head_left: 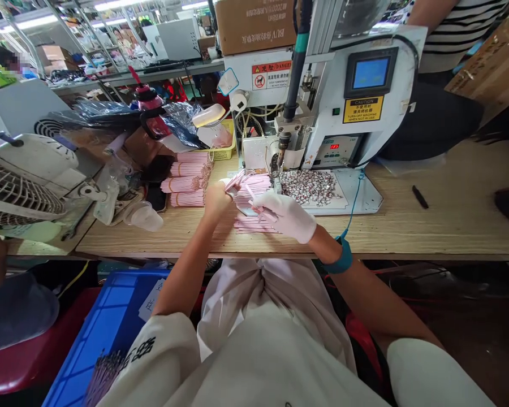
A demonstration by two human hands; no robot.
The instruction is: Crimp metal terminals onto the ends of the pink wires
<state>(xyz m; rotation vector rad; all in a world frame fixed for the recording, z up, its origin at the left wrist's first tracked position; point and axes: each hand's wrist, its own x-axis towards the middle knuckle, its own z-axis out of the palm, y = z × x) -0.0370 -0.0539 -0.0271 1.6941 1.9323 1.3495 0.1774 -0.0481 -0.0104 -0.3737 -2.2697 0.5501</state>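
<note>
– what do you have in the grip?

– from my end of the feed, the left hand [219,199] is curled round a small sheaf of pink strips [234,181], at the front left of the white machine [365,131]. the gloved right hand [289,216] pinches more pink between thumb and fingers, in front of the machine's head; how many strips it has, i can't tell.

– and right around the fingers?

– between my two hands, a loose pile [257,183] of the same strips lies at the foot of the machine, and another row [254,225] lies on the wooden bench [407,229], nearer me than the machine. small red-and-white pieces [311,187] are heaped on the machine's base plate [368,199].

– your wrist is tied to something?

– a teal wristband [341,255] on my right arm; its cord runs up to the machine's base plate.

– further out?

– left of the machine i see stacked pink bundles [186,184], a yellow basket [224,153] behind them, then a plastic cup [146,216] and a fan [21,181]. right of the machine, a black pen-like thing [419,196] lies on the bench.
</note>
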